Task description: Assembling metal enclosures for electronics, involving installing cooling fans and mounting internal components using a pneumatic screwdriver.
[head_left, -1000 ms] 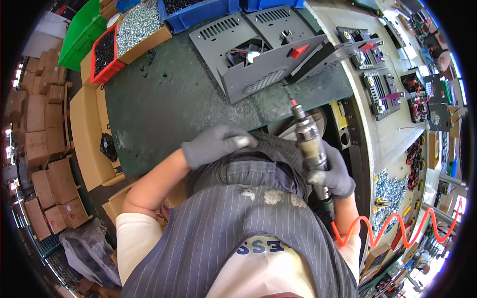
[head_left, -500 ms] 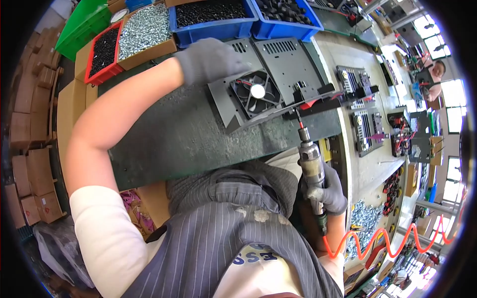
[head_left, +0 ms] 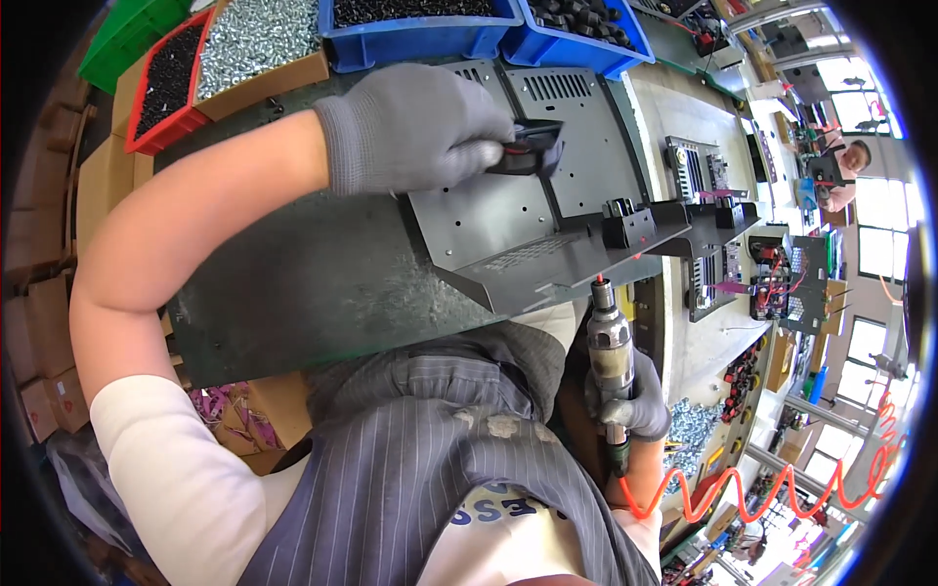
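Note:
My left hand [head_left: 415, 129], in a grey glove, is closed on a black cooling fan [head_left: 534, 149], seen nearly edge-on and blurred. It holds the fan above a black sheet-metal panel [head_left: 486, 217] with vent slots and a folded front edge, lying on the dark green bench [head_left: 283, 293]. Small black brackets [head_left: 630, 227] stand along the panel's right side. In my gloved right hand [head_left: 643, 402] is a pneumatic screwdriver [head_left: 612, 356], tip up, just below the panel's front edge. Its coiled orange air hose [head_left: 728, 488] runs off to the right.
Along the back stand a red bin of black screws [head_left: 168, 83], a box of silver screws [head_left: 259, 49] and blue bins [head_left: 420, 41] of black parts. Slotted assemblies [head_left: 705, 171] sit on a side bench to the right. A person [head_left: 842, 176] is farther off.
The fan was lying on the panel and is now up in my left hand, which has moved right and nearer. The screwdriver's tip has come away from the panel's edge and dropped slightly.

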### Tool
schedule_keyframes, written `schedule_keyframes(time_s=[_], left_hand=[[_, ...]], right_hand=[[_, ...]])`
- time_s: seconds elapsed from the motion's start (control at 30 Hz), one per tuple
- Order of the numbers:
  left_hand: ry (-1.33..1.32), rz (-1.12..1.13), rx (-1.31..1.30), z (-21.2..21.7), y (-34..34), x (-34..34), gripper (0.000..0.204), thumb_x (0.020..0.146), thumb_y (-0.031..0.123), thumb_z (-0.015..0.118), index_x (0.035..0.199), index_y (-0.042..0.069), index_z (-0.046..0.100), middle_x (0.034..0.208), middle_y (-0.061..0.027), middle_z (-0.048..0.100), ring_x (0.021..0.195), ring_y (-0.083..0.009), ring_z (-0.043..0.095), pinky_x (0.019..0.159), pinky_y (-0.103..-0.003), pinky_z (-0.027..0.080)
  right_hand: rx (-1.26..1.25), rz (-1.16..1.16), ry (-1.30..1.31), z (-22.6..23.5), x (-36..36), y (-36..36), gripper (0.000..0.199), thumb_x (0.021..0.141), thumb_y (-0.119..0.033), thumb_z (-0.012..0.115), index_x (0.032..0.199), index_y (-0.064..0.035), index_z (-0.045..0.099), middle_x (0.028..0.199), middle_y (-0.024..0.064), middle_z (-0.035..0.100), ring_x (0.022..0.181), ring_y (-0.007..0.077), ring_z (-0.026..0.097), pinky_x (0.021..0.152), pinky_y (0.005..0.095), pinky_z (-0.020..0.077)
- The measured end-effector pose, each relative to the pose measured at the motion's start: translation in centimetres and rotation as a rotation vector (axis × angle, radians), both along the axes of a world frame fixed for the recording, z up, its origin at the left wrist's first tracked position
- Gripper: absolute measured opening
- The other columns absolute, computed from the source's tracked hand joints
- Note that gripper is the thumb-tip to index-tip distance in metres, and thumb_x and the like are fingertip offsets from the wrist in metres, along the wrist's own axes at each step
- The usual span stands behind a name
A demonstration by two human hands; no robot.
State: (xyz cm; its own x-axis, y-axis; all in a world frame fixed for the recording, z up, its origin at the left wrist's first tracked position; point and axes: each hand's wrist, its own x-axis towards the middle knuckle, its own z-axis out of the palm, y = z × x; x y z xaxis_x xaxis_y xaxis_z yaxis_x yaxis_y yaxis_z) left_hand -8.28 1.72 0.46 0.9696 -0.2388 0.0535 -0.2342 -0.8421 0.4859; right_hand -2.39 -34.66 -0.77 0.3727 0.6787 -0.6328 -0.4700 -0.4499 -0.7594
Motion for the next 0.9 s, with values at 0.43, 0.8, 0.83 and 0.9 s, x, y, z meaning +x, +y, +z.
schedule_keyframes(time_s=[0.43,0.8,0.83,0.9], left_hand=[[0.32,0.14,-0.826,-4.8,-4.2,0.0,0.037,0.086,0.033,0.048,0.084,0.0,0.063,0.071,-0.0156,0.06,0.066,-0.0245,0.057,0.068,-0.036,0.046],[0.351,0.048,-0.663,-2.5,-4.5,0.8,0.039,0.087,0.034,0.047,0.087,-0.002,0.062,0.075,-0.018,0.062,0.071,-0.0259,0.059,0.071,-0.036,0.046],[0.35,0.035,-0.633,-2.3,-4.6,0.9,0.039,0.087,0.033,0.046,0.088,-0.002,0.062,0.076,-0.0184,0.062,0.072,-0.0262,0.059,0.072,-0.036,0.046],[0.368,0.043,-0.617,-2.2,-4.7,0.8,0.038,0.087,0.033,0.047,0.09,-0.002,0.063,0.077,-0.0185,0.062,0.073,-0.0259,0.06,0.073,-0.036,0.046]], right_hand=[[-0.087,0.015,-0.077,0.5,0.1,-1.0,0.071,0.046,-0.027,0.086,0.102,0.0006,0.051,0.074,0.0041,0.059,0.059,0.0105,0.053,0.054,0.0233,0.0416],[-0.099,0.014,-0.025,1.1,0.2,-0.6,0.07,0.048,-0.023,0.084,0.104,0.002,0.051,0.074,0.0039,0.058,0.058,0.0098,0.052,0.053,0.0232,0.0418],[-0.085,0.014,-0.032,1.1,0.2,-0.6,0.07,0.05,-0.025,0.084,0.105,0.0015,0.051,0.077,0.0031,0.058,0.062,0.0095,0.051,0.058,0.0237,0.0421],[-0.088,0.066,-0.164,0.7,0.2,-0.7,0.068,0.054,-0.026,0.085,0.107,0.0005,0.051,0.083,0.0012,0.056,0.072,0.0091,0.05,0.067,0.0252,0.042]])
